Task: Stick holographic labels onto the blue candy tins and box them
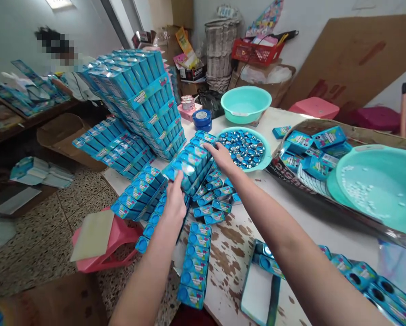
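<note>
A tray of small blue candy boxes [188,162] is between my hands, tilted above other boxes on the table. My left hand [176,199] grips its near end, thumb on top of the boxes. At the far right end, my right hand [221,156] has its fingers curled over the edge. Below lie loose blue boxes [214,194] and a partly covered row of them. Closer to me a straight row of boxes [195,260] runs along the table edge. Just beyond my right hand, a turquoise basin [267,159] holds many round blue-and-silver pieces.
Tall stacked trays [145,97] stand at the left. Another turquoise basin [245,102] sits behind. At right, a cardboard carton [291,174] holds boxes and a basin with white pieces [389,163]. A pink stool [121,240] stands beside the table. A person [77,74] is at the far left.
</note>
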A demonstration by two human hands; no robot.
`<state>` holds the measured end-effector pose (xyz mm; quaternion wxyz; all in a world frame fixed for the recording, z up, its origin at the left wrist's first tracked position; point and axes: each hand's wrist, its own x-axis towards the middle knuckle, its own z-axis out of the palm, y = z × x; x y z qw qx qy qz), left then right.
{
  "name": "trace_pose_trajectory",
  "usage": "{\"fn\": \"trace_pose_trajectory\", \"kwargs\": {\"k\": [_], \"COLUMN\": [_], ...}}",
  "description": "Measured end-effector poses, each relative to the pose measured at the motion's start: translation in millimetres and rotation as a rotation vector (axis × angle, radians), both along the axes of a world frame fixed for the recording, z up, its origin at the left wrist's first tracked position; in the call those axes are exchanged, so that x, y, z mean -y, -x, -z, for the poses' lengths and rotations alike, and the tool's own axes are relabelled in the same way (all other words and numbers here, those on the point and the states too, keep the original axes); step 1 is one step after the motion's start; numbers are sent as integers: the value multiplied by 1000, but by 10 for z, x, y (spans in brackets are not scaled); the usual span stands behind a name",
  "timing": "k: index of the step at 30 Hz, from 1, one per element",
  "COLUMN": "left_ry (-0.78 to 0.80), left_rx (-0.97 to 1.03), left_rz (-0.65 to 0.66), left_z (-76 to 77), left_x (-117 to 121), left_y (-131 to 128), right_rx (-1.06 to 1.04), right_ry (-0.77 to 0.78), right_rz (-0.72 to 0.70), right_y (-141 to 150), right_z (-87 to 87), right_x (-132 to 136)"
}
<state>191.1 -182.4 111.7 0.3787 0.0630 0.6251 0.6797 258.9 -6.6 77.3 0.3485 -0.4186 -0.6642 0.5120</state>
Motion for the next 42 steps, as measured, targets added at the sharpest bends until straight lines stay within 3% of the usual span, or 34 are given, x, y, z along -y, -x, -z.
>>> {"fn": "trace_pose_trajectory", "kwargs": {"k": [3,6,8,10,14,16,18,24,28,30,33,36,38,40,42], "left_ry": [51,180,270,425,796,869,885,927,880,840,834,825,792,755,726], "left_rx": [-134,-555,-893,-1137,-1345,-1382,-1396,-1378,-1371,-1412,-1471,-1512,-1535,-1552,-1562], "left_rz": [18,58,258,487,691,730,744,657,764,852,969,1067,1113,1121,1103], "left_z": [145,394,636,902,1274,1335,1344,1330,1321,1310,1292,1293,1313,1341,1368], "left_x": [88,478,731,853,715,605,541,504,492,475,407,293,219,168,140], "left_y": [-29,-292,-484,-617,-689,-684,-684,-742,-789,-807,-829,-843,-844,-840,-841], "right_rx": [74,21,25,121,340,369,324,274,343,349,340,365,391,405,408], "right_ry": [1,-130,-176,-160,-45,11,62,96,65,15,-67,-73,-23,56,130], "right_rz": [11,107,186,149,86,31,-39,-119,-49,33,148,191,141,55,-14], "right_y": [25,-350,-724,-1067,-1366,-1350,-1310,-1348,-1423,-1500,-1791,-2320,-2695,-2982,-3134], "right_z": [104,241,426,706,1323,1513,1591,1553,1506,1391,1038,599,401,373,529], "right_x": [-70,196,563,985,1527,1556,1487,1367,1446,1482,1570,1830,2138,2492,2789]}}
